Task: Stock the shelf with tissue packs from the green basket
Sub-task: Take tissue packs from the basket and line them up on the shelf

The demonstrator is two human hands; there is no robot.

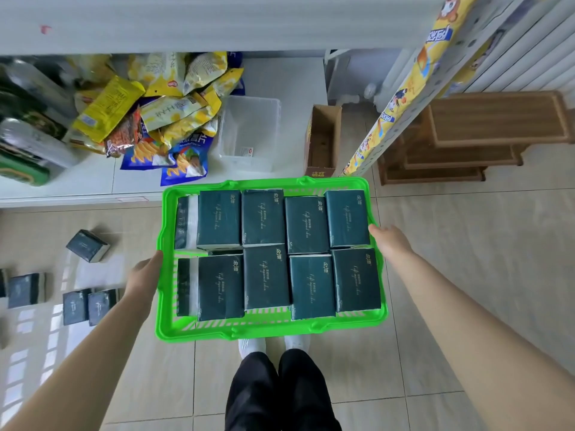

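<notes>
I hold a bright green basket level in front of me, above the tiled floor. Several dark green tissue packs lie flat in it in two rows, with two more standing on edge at its left end. My left hand grips the basket's left rim. Across from it, my right hand grips the right rim. The white shelf lies just beyond the basket, low and to the left.
The shelf holds a pile of yellow and blue snack bags, bottles at the far left, and a clear plastic bin. An open cardboard box stands beside it. Several loose tissue packs lie on the floor at left. Wooden racks stand at right.
</notes>
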